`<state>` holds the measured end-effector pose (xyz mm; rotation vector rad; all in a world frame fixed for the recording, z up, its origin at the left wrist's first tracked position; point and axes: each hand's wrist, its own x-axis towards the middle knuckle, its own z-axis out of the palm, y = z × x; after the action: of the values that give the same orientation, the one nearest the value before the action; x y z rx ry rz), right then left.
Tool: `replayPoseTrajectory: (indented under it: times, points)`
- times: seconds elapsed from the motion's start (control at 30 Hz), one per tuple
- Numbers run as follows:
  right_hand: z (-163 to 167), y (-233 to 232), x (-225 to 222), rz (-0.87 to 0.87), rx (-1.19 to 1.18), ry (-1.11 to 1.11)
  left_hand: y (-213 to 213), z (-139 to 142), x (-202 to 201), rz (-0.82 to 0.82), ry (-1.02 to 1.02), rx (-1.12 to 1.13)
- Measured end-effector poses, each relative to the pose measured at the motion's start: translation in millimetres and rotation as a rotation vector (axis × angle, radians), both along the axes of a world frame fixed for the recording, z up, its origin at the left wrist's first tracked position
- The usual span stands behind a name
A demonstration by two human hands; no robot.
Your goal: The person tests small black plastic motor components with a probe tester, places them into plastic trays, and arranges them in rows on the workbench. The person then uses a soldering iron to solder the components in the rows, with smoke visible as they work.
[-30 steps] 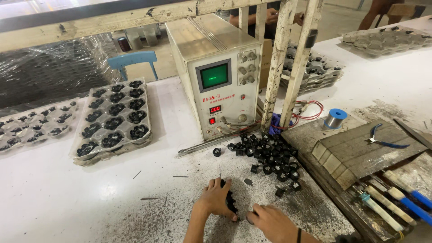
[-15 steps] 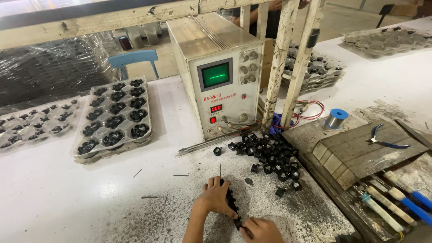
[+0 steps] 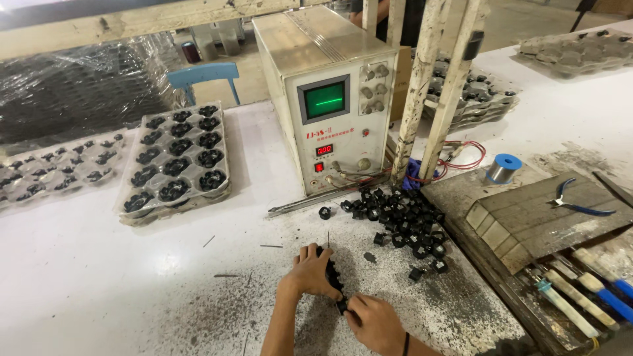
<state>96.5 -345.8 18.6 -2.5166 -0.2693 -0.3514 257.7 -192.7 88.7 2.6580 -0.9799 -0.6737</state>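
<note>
My left hand (image 3: 310, 270) grips a small black part (image 3: 333, 273) with thin metal pins, low on the white bench (image 3: 79, 277). My right hand (image 3: 372, 320) closes on the lower end of the same part, fingertips pinched at it. A pile of several similar black parts (image 3: 402, 221) lies just beyond my hands to the right. Directly behind stands a beige test instrument (image 3: 323, 99) with a green screen and knobs.
Moulded trays (image 3: 175, 158) holding black parts sit at the left, more trays at back right. A spool of wire (image 3: 503, 169), blue-handled pliers (image 3: 573, 201), a stepped block (image 3: 527, 221) and several handled tools (image 3: 580, 290) lie at right. Two wooden posts (image 3: 435, 86) rise behind the pile.
My right hand has moved left and closed in on the black part held by my left hand; the two hands now meet at it.
</note>
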Motion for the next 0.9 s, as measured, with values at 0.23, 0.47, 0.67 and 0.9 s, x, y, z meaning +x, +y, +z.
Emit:
replayPoseTrajectory:
  times: [0.23,0.47,0.67,0.9]
  points:
    - [6.9,-26.5,20.0,-0.033,0.019,0.254,5.3,-6.7,-0.1,-0.014,-0.067,-0.094]
    - [1.5,-107.6,43.6,-0.274,-0.501,0.088,-6.6,-0.3,-13.1,-0.026,-0.071,0.041]
    - [14.4,-95.1,29.9,-0.314,-0.475,-0.079,-5.5,-2.6,-11.2,-0.025,-0.051,0.004]
    - [38.2,-110.0,60.3,-0.220,-0.492,0.090,-5.7,6.7,-16.5,-0.018,-0.058,0.008]
